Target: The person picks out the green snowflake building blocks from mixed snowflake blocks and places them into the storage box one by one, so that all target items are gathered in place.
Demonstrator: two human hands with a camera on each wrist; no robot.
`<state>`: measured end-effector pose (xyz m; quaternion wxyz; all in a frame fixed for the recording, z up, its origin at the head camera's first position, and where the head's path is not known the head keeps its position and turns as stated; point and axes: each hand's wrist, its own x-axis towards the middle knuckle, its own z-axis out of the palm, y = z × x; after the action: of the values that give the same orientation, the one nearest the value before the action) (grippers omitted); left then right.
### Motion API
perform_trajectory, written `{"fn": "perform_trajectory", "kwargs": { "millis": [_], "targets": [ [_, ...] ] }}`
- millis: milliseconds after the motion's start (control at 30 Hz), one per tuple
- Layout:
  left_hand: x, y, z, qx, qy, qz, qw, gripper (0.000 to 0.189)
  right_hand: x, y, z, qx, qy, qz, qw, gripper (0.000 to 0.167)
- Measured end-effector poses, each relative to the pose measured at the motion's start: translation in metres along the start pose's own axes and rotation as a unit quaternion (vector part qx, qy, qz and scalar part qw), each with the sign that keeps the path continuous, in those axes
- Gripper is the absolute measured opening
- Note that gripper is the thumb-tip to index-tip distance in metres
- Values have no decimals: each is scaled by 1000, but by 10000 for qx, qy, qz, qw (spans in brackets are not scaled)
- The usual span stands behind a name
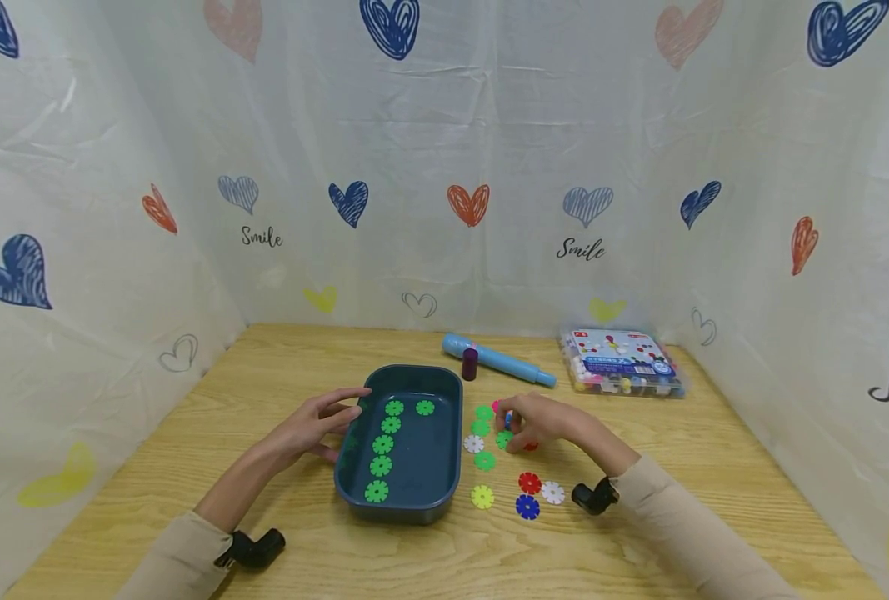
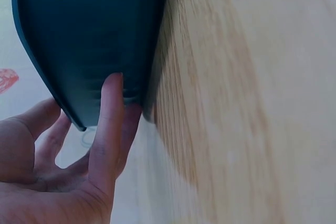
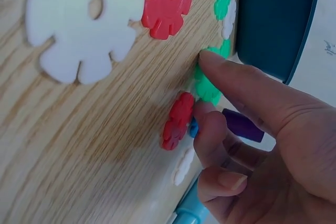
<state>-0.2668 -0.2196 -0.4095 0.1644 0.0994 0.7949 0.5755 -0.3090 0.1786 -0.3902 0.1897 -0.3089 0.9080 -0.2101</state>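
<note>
A dark blue-green tray holds several green snowflake discs, most of them in a line along its left side. At the tray's left wall, my left hand rests its fairly straight fingers against the outside and rim. To the right of the tray, my right hand reaches down among loose discs. Its thumb and index finger pinch the edges of a green disc low over the tabletop. A blue disc is partly hidden behind the index finger, and a red disc lies close by.
More green, white, yellow, red and blue discs lie right of the tray. Behind are a purple cylinder, a light-blue tube-shaped object and a clear boxed set. A heart-printed curtain encloses the wooden table.
</note>
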Motion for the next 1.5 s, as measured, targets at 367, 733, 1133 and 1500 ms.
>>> {"fn": "perform_trajectory", "kwargs": {
  "millis": [367,733,1133,1500],
  "targets": [
    [-1,1,0,-26,10,-27,10000,56,1,1,-3,-87,-142,-380,9991,20],
    [1,2,0,11,22,-38,10000,56,-1,7,-9,308,-347,-1093,9929,11],
    [0,2,0,22,22,-15,10000,55,-5,6,-17,436,-371,-1215,9909,13],
    [0,1,0,39,-25,20,10000,55,-6,1,-25,477,-334,-1047,9928,18]
  ]
}}
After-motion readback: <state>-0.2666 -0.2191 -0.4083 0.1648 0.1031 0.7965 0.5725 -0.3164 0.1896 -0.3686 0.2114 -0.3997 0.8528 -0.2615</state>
